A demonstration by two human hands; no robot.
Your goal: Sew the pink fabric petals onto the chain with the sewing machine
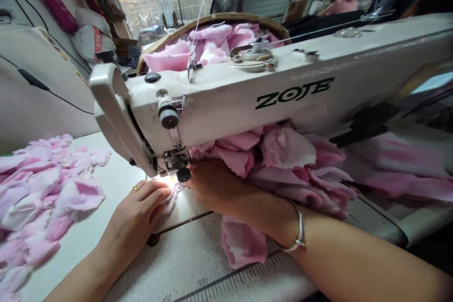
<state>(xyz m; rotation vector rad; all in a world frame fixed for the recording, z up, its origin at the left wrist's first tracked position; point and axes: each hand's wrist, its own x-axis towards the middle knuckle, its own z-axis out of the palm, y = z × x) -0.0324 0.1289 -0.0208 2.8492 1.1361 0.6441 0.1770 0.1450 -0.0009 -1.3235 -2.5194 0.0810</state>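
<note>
A white sewing machine (219,104) stands before me, its needle area brightly lit. Beside the needle, my left hand (136,212), wearing a ring, presses its closed fingers on the edge of a small piece of pink fabric (171,203). My right hand (208,184) reaches in from the other side, fingers curled close to the presser foot; the fingertips are partly hidden behind a black knob (183,174). A bunched heap of pink and white fabric pieces (286,151) lies under the machine arm, behind my right forearm. One pink flap (244,241) hangs in front of that forearm.
More pink fabric pieces (46,198) are piled on the table at left. Behind the machine, a round basket (283,28) holds further pink cloth. A printed ruler (233,276) runs along the table's front. Another person (341,2) sits at the back right.
</note>
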